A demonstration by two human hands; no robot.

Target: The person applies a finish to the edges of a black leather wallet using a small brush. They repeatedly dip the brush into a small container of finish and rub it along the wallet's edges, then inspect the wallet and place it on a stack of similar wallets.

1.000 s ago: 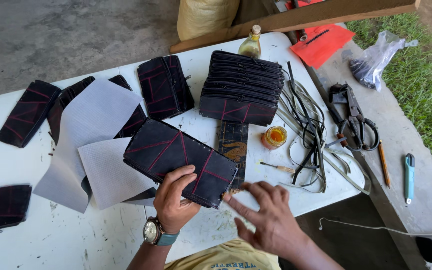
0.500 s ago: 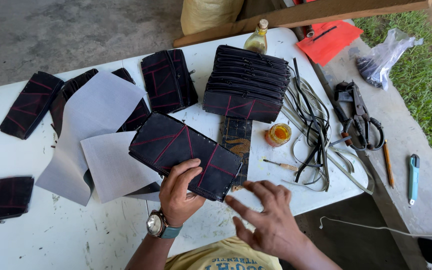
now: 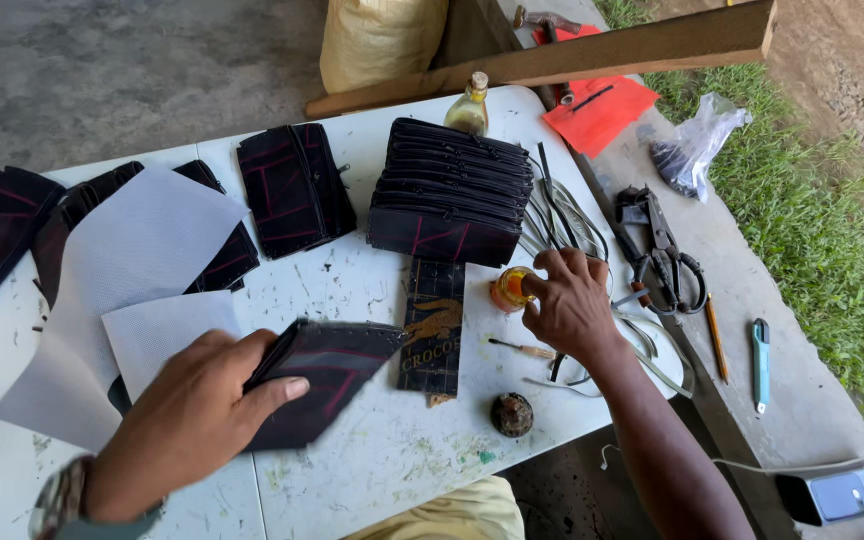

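Near the front of the white surface, the left hand closes its grip on a black pouch with red lines, fingers over its left end. Further right, the right hand pinches a small orange jar with its fingertips, just beside a stack of black pouches and a dark strip.

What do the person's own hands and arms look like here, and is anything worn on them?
Both are bare: no gloves, no sleeves on the forearms in view. The left hand has a wristwatch with a round metal case and a grey-green strap. The right hand and its forearm show no watch, ring or band.
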